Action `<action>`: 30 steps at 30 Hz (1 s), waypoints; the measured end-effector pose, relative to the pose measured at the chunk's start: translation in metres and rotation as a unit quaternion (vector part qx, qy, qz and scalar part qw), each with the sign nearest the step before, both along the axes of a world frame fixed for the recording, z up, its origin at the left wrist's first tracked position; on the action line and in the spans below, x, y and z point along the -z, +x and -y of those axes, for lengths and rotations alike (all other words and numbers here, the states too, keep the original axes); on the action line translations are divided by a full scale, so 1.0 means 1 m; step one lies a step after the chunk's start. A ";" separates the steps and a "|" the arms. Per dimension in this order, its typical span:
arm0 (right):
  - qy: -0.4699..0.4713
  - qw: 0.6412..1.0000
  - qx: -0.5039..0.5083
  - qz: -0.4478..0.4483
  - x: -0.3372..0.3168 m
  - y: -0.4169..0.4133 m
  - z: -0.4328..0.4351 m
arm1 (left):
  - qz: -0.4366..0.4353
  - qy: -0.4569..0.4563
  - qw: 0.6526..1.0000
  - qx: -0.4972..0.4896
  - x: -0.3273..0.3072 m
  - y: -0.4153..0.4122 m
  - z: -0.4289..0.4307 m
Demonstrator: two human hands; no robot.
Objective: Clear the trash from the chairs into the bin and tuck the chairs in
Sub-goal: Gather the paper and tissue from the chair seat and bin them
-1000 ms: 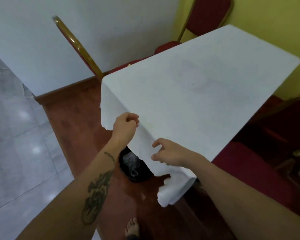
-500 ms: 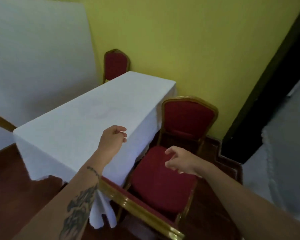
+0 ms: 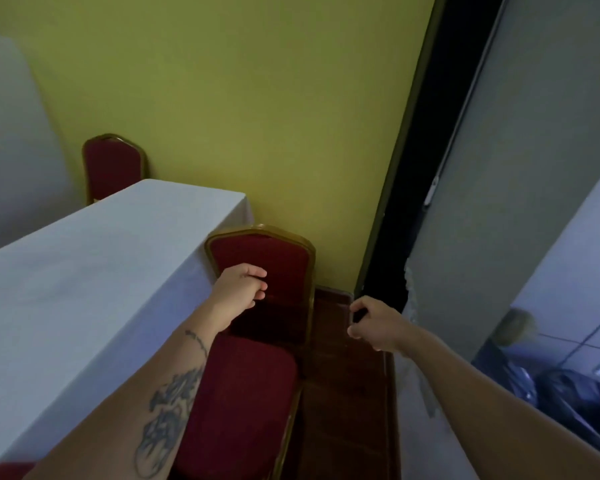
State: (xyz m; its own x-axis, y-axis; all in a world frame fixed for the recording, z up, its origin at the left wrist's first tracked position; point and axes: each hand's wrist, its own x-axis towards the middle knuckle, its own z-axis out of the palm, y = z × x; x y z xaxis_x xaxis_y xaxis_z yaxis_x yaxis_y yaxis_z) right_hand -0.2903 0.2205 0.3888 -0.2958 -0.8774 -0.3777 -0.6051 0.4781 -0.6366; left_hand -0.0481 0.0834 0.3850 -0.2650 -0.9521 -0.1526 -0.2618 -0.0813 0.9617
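Note:
A red padded chair (image 3: 243,407) with a gold frame stands at the long side of the white-clothed table (image 3: 84,271), its seat out from under the cloth and bare. My left hand (image 3: 241,291) hovers loosely curled in front of its backrest, holding nothing and not touching it. Over the wooden floor to the chair's right is my right hand (image 3: 374,325), fingers bent in a C shape and empty. A second red chair (image 3: 113,168) stands at the table's far end against the yellow wall. No trash or bin is in sight.
A dark doorway gap (image 3: 413,168) and a grey panel (image 3: 499,202) rise on the right. Dark bags (image 3: 586,393) lie on the tiled floor beyond it. A strip of wooden floor (image 3: 343,393) runs beside the chair. A red chair corner (image 3: 0,471) shows at bottom left.
My view has swung right, from the table corner and the bin under it to the chair by the yellow wall. Both hands let go of the tablecloth and moved toward this chair.

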 end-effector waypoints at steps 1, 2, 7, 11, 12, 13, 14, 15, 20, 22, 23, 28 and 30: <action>0.000 1.000 0.001 -0.006 -0.002 -0.011 0.010 | -0.007 -0.001 1.000 0.000 -0.001 -0.013 0.010; -0.003 1.000 0.000 -0.011 -0.003 -0.021 0.021 | -0.014 -0.004 1.000 -0.002 -0.002 -0.022 0.019; -0.008 0.999 -0.021 -0.046 -0.001 -0.067 0.091 | -0.060 -0.019 0.998 -0.029 0.000 -0.065 0.086; 0.005 0.998 -0.025 -0.051 0.009 -0.107 0.176 | -0.105 -0.058 0.990 -0.079 0.010 -0.099 0.171; 0.017 0.998 -0.022 -0.048 0.012 -0.118 0.201 | -0.105 -0.067 0.988 -0.095 0.010 -0.107 0.194; 0.026 0.998 -0.023 -0.046 0.015 -0.126 0.220 | -0.110 -0.073 0.985 -0.109 0.008 -0.113 0.214; 0.031 0.998 -0.025 -0.049 0.017 -0.133 0.236 | -0.115 -0.080 0.983 -0.118 0.006 -0.118 0.230; 0.032 0.998 -0.027 -0.047 0.020 -0.142 0.259 | -0.112 -0.085 0.982 -0.122 0.003 -0.126 0.255; 0.045 0.998 -0.027 -0.030 0.032 -0.170 0.335 | -0.051 -0.046 0.994 -0.081 -0.001 -0.154 0.330; 0.051 0.998 -0.032 -0.021 0.037 -0.179 0.365 | -0.013 -0.025 0.998 -0.053 0.005 -0.166 0.356; 0.057 0.998 -0.035 -0.019 0.040 -0.184 0.381 | 0.001 -0.018 0.999 -0.047 0.010 -0.173 0.370; 0.076 0.995 -0.060 -0.013 0.070 -0.208 0.461 | 0.077 0.018 0.996 -0.035 0.050 -0.201 0.428; 0.085 0.994 -0.074 0.001 0.089 -0.216 0.497 | 0.123 0.032 0.992 -0.021 0.066 -0.212 0.453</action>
State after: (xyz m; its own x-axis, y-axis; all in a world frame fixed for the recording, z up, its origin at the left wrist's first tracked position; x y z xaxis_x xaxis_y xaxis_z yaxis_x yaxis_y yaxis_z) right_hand -0.5065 -0.2767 0.2997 -0.1676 -0.8351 -0.5240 -0.6750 0.4846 -0.5563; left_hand -0.2599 -0.3692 0.3189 -0.1721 -0.9480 -0.2678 -0.4823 -0.1560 0.8620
